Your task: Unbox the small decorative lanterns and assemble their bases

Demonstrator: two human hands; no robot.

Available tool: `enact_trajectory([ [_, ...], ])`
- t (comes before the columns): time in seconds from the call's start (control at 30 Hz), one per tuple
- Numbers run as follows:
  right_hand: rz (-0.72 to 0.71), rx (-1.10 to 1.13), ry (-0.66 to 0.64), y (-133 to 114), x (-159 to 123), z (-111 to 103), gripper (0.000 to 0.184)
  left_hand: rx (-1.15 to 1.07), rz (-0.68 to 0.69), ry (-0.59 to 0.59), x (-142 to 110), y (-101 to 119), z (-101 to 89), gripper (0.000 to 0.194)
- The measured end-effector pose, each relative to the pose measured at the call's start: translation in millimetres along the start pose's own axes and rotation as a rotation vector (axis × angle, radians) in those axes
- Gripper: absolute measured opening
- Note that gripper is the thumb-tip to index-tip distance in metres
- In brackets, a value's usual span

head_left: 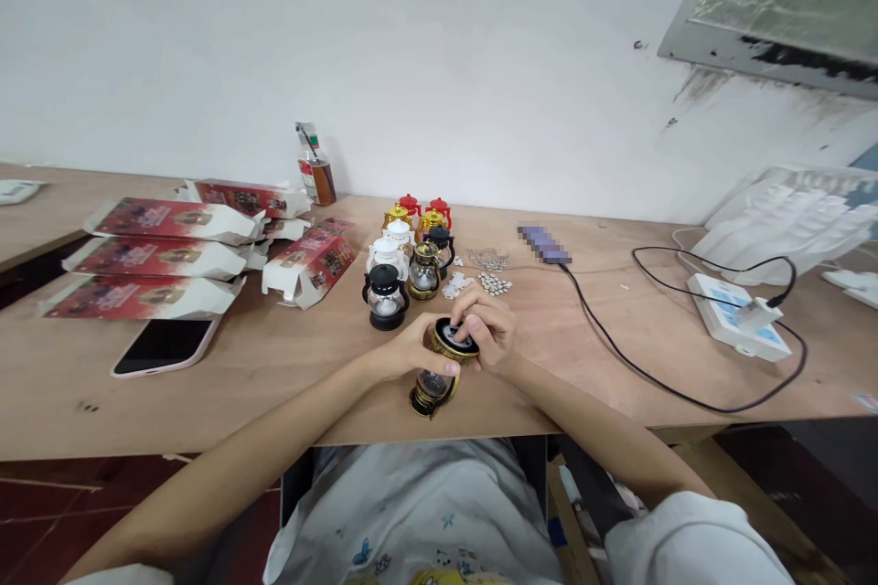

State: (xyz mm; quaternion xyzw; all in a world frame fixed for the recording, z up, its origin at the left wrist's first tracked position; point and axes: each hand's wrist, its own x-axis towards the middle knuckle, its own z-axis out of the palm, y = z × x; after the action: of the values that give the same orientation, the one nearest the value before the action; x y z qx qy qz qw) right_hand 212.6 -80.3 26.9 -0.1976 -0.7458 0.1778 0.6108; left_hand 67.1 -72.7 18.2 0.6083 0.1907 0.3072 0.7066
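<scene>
A small black-and-gold lantern (433, 384) is tilted over near the table's front edge, its dark round base turned up toward me. My left hand (418, 349) wraps around the base's side and grips it. My right hand (488, 329) is at the base too, its bent fingers pressing on the middle; whether they pinch some small part is hidden. Just beyond stand several small lanterns: a black one (386, 296), a black-and-gold one (424, 271), a white one (388, 254) and gold and red ones behind. Small round silver pieces (494, 283) and a pile of screws (488, 259) lie beside them.
Flattened red-and-white boxes (155, 256) are stacked at left, overlapping a phone (168, 345). A bottle of brown liquid (316, 178) stands by the wall. At right, a black cable (617, 361) runs from a blurred device (544, 244) to a white power strip (737, 315).
</scene>
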Motion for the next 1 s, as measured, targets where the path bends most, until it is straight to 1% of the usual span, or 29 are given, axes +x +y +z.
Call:
enact_trajectory([
  [0.23,-0.001,0.063,-0.035,6,-4,0,0.039,-0.057,-0.023,-0.030,0,-1,-0.7,0.050],
  [0.53,0.111,0.067,0.006,6,-9,5,0.044,-0.145,-0.037,0.019,0,-3,3.2,0.041],
  [0.7,0.100,0.095,-0.009,8,-8,7,0.041,-0.163,-0.042,0.002,0,-3,3.6,0.036],
  [0.87,0.146,0.092,-0.162,9,-1,1,0.038,-0.175,-0.057,-0.009,0,-3,1.4,0.036],
  [1.0,0.212,0.216,-0.307,14,11,-9,0.034,-0.239,-0.067,-0.011,0,-4,-1.0,0.039],
])
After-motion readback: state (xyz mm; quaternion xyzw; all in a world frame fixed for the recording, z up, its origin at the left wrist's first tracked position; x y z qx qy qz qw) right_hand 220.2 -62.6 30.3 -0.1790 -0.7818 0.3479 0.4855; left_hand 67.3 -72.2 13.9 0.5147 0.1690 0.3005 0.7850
